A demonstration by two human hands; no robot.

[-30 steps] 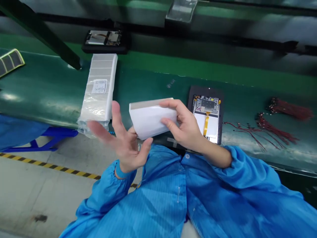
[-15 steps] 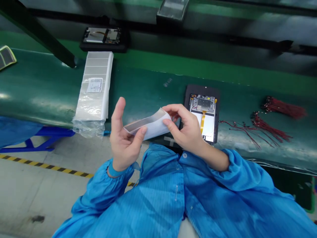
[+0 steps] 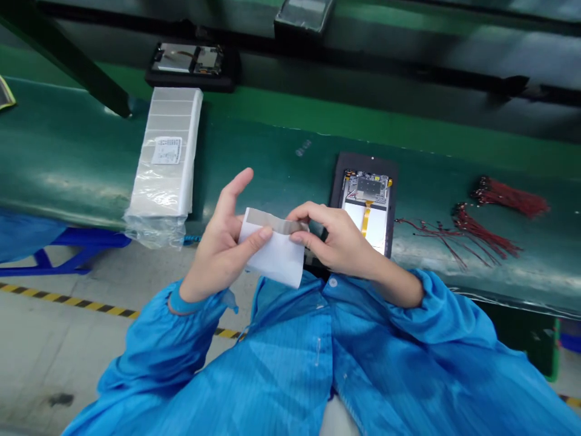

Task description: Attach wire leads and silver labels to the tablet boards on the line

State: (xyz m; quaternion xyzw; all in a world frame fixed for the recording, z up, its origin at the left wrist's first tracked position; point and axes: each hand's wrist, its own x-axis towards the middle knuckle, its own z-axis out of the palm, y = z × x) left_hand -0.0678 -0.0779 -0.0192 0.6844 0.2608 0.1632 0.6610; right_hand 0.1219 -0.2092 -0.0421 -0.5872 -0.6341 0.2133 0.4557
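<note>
Both hands hold a small sheet (image 3: pixel 275 259) with a white face and a grey strip along its upper edge. My left hand (image 3: pixel 222 242) grips its left side, thumb on the front, index finger raised. At the right end of the grey strip, my right hand (image 3: pixel 336 236) pinches the edge between thumb and fingers. An opened tablet (image 3: pixel 367 200), its circuit board and white battery showing, lies on the bench just beyond my right hand. To the left rests a plastic-wrapped stack of grey sheets (image 3: pixel 170 118) bearing a printed label.
On the green bench (image 3: pixel 254 145), bundles of red wires (image 3: pixel 485 233) lie at the right. Another opened device (image 3: pixel 190 63) sits at the back left, near a slanted dark post (image 3: pixel 86 66). A dark block (image 3: pixel 303 18) stands at the far edge. A blue stool (image 3: pixel 68 254) is below left.
The sheet, earlier curled and held lengthwise, now hangs with its white face toward me. My right hand has shifted left, closer to my left hand. The view has moved slightly.
</note>
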